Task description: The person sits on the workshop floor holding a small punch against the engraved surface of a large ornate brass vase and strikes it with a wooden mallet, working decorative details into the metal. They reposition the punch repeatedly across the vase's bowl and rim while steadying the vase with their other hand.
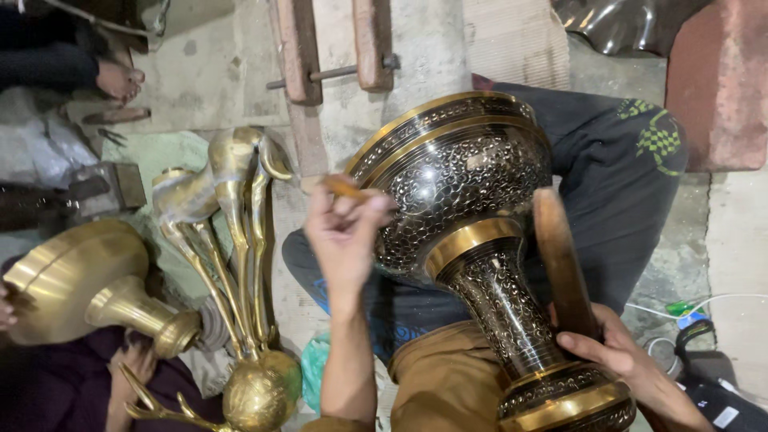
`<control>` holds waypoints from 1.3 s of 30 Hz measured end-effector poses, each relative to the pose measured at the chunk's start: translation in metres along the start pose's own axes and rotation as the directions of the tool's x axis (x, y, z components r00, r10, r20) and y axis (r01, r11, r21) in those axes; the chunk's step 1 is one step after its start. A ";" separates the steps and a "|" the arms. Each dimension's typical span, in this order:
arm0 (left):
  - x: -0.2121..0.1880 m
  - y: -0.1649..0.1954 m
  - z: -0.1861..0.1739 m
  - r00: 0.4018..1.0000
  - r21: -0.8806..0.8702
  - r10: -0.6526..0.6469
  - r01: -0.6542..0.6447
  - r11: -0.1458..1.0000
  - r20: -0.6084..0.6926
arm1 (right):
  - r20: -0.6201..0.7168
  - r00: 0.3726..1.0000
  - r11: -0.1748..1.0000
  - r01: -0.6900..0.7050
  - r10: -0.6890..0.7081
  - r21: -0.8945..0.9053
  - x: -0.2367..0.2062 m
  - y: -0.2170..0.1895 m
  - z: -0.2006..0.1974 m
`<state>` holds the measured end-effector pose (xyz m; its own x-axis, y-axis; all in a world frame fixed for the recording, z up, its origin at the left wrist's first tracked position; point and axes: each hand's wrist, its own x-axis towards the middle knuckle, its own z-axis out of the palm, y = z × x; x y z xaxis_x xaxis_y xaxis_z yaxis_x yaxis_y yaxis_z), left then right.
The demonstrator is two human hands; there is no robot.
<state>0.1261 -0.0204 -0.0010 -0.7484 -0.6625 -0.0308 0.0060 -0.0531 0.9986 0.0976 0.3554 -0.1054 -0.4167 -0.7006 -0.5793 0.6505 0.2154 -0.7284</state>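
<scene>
concrete floor: two brass vases, engraved vase between two hands.

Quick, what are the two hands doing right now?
Left hand: closed on a small tool against the engraved brass vase.
Right hand: closed on a wooden mallet.

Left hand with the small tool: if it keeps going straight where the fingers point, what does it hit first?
Most likely the engraved brass vase. The left hand pinches a small tool aimed at the vase's upper bowl, with little or no gap visible. Depth is unclear, so contact may already exist.
</scene>
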 end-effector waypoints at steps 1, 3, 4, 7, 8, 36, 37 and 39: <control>0.003 -0.001 0.013 0.999 -0.026 0.010 -0.008 1.000 0.046 | -0.018 1.000 1.000 0.021 -0.021 -0.005 0.000 -0.001 0.002; 0.008 -0.005 0.035 0.991 -0.081 0.026 -0.016 0.997 0.128 | -0.052 0.997 0.998 0.056 -0.057 -0.019 0.001 -0.001 0.006; 0.012 -0.008 0.042 0.989 -0.018 0.065 -0.064 0.998 0.131 | -0.075 0.997 0.999 0.034 -0.035 -0.007 0.001 -0.002 0.009; 0.022 -0.016 0.053 0.978 0.111 0.161 -0.175 0.978 0.131 | -0.125 0.992 0.999 -0.009 0.013 0.032 0.004 -0.004 0.018; 0.023 -0.016 0.053 0.977 0.117 0.170 -0.185 0.976 0.127 | -0.133 0.991 0.998 -0.012 0.019 0.054 0.006 -0.005 0.022; -0.001 -0.010 0.088 0.916 0.426 0.342 -0.400 0.812 0.207 | -0.376 0.926 0.821 -0.190 -0.033 -0.539 0.030 -0.069 -0.026; 0.000 -0.009 0.087 0.902 0.430 0.354 -0.430 0.794 0.248 | -0.346 0.910 0.685 -0.103 -0.228 -0.721 0.031 -0.078 -0.031; 0.002 -0.007 0.085 0.866 0.434 0.376 -0.493 0.755 0.330 | -0.151 0.815 0.278 0.013 -0.559 -0.960 0.033 -0.098 -0.038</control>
<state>0.0685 0.0418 -0.0041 -0.8646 -0.3475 0.3630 0.0854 0.6103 0.7875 -0.0041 0.3372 -0.0667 -0.7994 -0.5886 -0.1200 -0.4342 0.7042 -0.5617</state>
